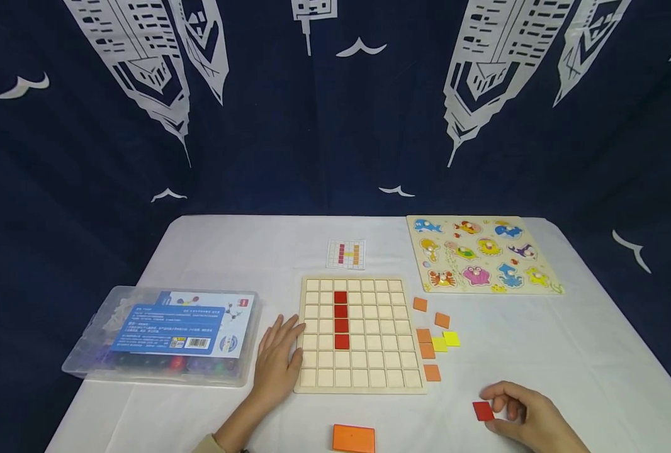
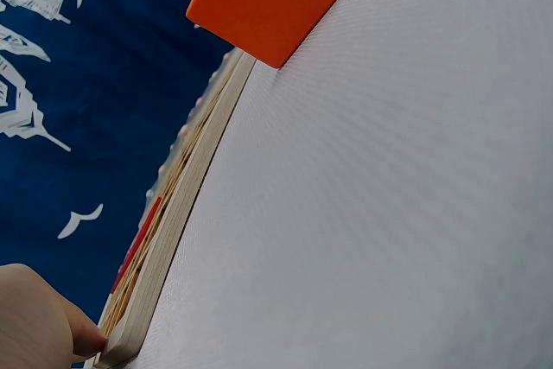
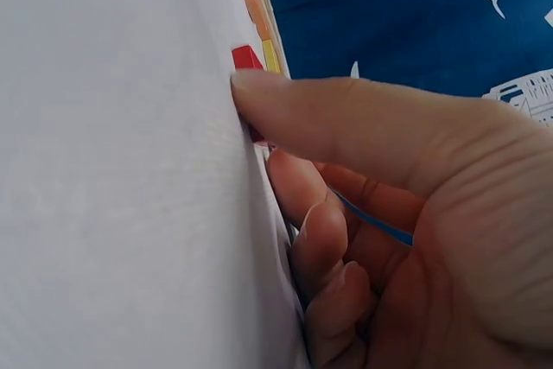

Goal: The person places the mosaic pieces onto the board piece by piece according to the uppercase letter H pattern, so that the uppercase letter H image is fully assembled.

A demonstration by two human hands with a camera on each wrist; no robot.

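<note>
Four red tiles (image 1: 341,319) stand in one column of the wooden grid board (image 1: 360,386). The left hand (image 1: 279,362) lies at the board's left edge with its fingers extended; in the left wrist view part of that hand (image 2: 39,321) touches the board's edge (image 2: 177,213). Right of the board and low on the cloth, the right hand (image 1: 530,415) pinches a red tile (image 1: 483,411) between thumb and finger. The right wrist view shows the red tile (image 3: 246,58) at the thumb tip of the right hand (image 3: 389,153), its other fingers curled.
Orange tiles (image 1: 432,373) and yellow tiles (image 1: 451,339) lie right of the board. A pattern card (image 1: 346,254) is behind it, an animal puzzle (image 1: 485,255) at back right, a plastic case (image 1: 165,336) at left. An orange block (image 1: 354,438) is in front.
</note>
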